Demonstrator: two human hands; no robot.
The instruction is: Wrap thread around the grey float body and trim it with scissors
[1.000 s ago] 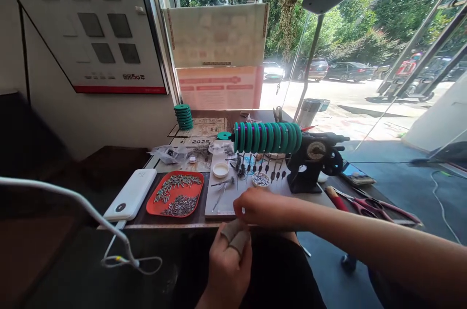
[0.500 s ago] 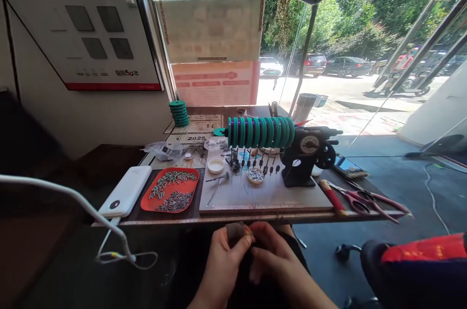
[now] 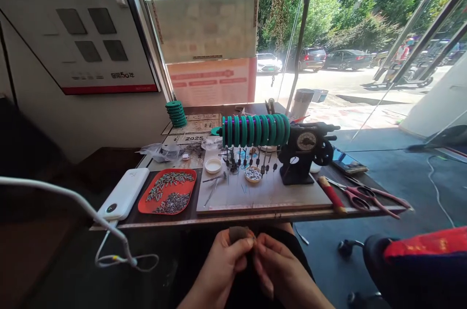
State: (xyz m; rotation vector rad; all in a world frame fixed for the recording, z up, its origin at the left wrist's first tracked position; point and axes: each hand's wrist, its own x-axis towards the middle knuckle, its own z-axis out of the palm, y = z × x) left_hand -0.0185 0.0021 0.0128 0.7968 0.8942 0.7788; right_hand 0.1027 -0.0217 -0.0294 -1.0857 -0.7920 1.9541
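Observation:
Below the table's front edge, over the lap, my left hand [image 3: 230, 256] is closed in a pinch, a dark grey wrap showing around one finger. My right hand [image 3: 275, 263] meets it fingertip to fingertip, also pinched. Whatever sits between the fingertips is too small to name. Nearest in front lies a grey board [image 3: 237, 199] with a small dish of silvery beads [image 3: 253, 174]. Above it a black hand-cranked winder [image 3: 298, 163] carries a row of green spools [image 3: 255, 130], with small dark weights [image 3: 262, 169] hanging beneath.
A red tray [image 3: 146, 206] of small metal parts and a white power bank [image 3: 124, 194] with a cable [image 3: 73, 195] stand left. Scissors [image 3: 355, 199], pliers [image 3: 386, 207], a red-handled tool [image 3: 331, 195] and a phone [image 3: 348, 160] lie right. A red-covered chair [image 3: 423, 245] is nearby.
Both hands have shifted slightly lower in the view. My right fingers have drawn closer together, and their tips now meet the left fingertips. The view has turned a little to the right.

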